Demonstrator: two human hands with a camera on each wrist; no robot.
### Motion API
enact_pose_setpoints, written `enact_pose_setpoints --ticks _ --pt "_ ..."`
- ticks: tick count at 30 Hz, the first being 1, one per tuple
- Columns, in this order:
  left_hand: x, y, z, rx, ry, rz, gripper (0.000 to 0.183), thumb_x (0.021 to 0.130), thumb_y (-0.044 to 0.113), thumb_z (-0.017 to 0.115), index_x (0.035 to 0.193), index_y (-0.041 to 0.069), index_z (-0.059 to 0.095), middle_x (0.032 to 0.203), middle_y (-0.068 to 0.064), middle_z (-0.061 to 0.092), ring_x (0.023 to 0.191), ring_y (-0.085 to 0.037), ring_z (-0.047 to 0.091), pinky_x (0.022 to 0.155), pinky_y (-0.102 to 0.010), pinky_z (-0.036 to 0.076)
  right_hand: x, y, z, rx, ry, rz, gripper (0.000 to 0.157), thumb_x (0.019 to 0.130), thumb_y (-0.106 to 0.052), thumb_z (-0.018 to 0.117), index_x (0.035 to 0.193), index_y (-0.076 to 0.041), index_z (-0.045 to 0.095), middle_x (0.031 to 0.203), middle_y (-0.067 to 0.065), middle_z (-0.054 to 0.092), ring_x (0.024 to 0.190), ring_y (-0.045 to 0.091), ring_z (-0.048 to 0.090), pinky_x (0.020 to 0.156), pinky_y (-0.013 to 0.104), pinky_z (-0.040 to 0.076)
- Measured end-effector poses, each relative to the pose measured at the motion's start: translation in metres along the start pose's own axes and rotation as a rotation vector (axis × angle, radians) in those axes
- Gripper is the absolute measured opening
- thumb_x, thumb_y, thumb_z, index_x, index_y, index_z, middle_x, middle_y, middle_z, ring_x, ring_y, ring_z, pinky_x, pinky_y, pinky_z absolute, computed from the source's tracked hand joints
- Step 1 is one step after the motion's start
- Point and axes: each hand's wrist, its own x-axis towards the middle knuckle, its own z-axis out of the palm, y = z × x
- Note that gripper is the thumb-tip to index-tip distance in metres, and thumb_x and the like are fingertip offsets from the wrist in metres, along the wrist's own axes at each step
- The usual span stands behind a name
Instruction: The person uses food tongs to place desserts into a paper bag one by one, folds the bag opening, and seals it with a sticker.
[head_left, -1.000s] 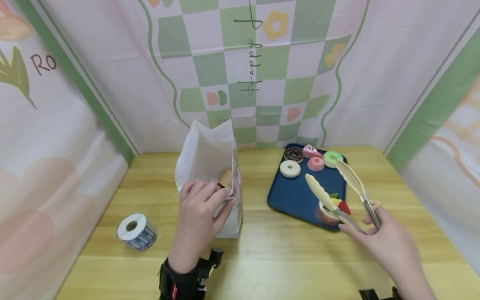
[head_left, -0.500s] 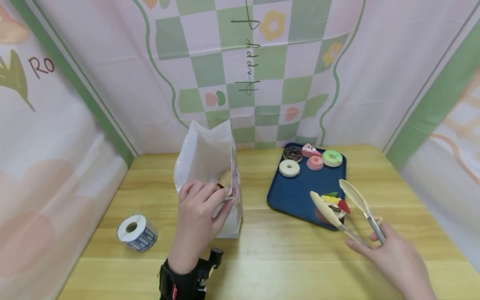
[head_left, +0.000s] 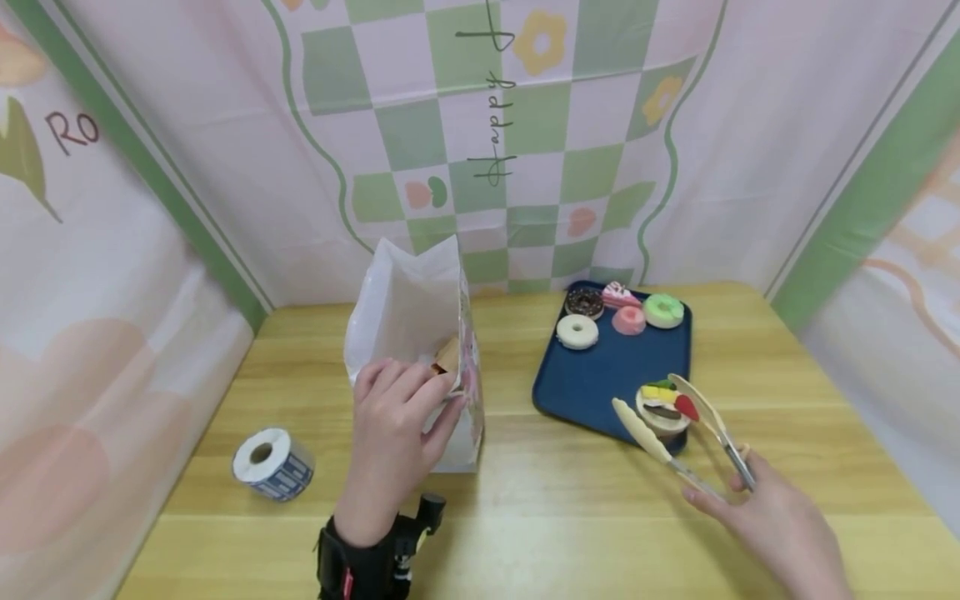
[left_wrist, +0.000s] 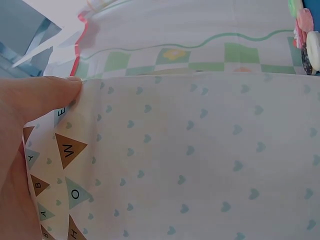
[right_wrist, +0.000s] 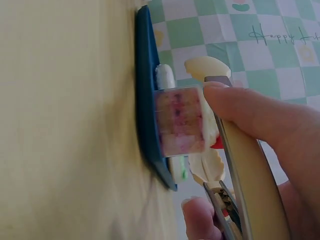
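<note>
In the head view, we see a left hand point(head_left: 401, 417) pinching the rim of a white paper bag point(head_left: 420, 308) that stands upright on the wooden surface point(head_left: 555, 517). The right hand point(head_left: 772, 508) grips tongs point(head_left: 643, 432), spread about a fruit-topped dessert cup point(head_left: 663, 421) at the near right corner of a blue tray point(head_left: 600, 383). With so little tray beside it, we judge that a sideways nudge from the tongs could tip the cup over the edge. One tip overlaps the strawberry point(head_left: 686, 407); squeezing there might knock it loose. The tongs point away from the person and leftward, their long axis slanting from the right hand. The cup looks round, with no clear long axis.

In the left wrist view, the left hand lies at a top corner of the heart-printed bag; if its fingers slackened, we think the mouth could sag.

In the right wrist view, turned sideways, the clear cup's topping faces away from the tray, so it stands upright. The tong tips lie near the cream; gripping that high could let it slip. Contact we cannot tell.
</note>
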Motion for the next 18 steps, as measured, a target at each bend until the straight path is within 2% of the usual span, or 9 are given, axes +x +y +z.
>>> enact_pose_setpoints --ticks 3,8,14,18 --pt "-0.0015 0.0002 -0.0006 0.002 -0.014 -0.01 0.013 0.083 0.025 0.075 0.092 0.017 0.071 0.084 0.003 0.068 0.083 -0.019 0.057 0.095 -0.044 0.036 -0.001 0.0028 0.0043 -0.007 0.005 -0.002 0.108 0.075 -0.079 0.058 0.137 0.006 0.038 0.11 0.022 0.067 0.093 0.051 0.063 0.061 0.048 0.047" --pt "-0.0011 0.0003 -0.0016 0.007 -0.019 -0.007 0.013 0.084 0.025 0.075 0.093 0.017 0.071 0.085 0.003 0.068 0.084 -0.02 0.057 0.095 -0.045 0.036 -0.0036 0.0064 0.0081 -0.015 0.038 -0.017 0.107 0.075 -0.078 0.059 0.14 0.004 0.038 0.11 0.021 0.068 0.096 0.055 0.061 0.061 0.048 0.046" --pt "-0.0012 0.0002 -0.0019 0.005 -0.019 -0.007 0.013 0.084 0.025 0.075 0.093 0.017 0.071 0.086 0.003 0.068 0.085 -0.02 0.057 0.096 -0.045 0.036 -0.0047 0.0065 0.0066 -0.011 0.051 -0.011 0.082 0.077 -0.076 0.06 0.118 -0.006 0.052 0.095 0.016 0.069 0.078 0.037 0.065 0.053 0.034 0.038" --pt "-0.0011 0.0009 -0.0013 0.007 -0.021 -0.009 0.014 0.082 0.024 0.076 0.093 0.017 0.071 0.087 0.003 0.068 0.085 -0.02 0.057 0.096 -0.044 0.036 -0.0047 0.0062 0.0058 0.002 0.031 0.028 0.074 0.078 -0.075 0.06 0.109 -0.009 0.053 0.086 0.013 0.067 0.069 0.027 0.062 0.052 0.032 0.035"
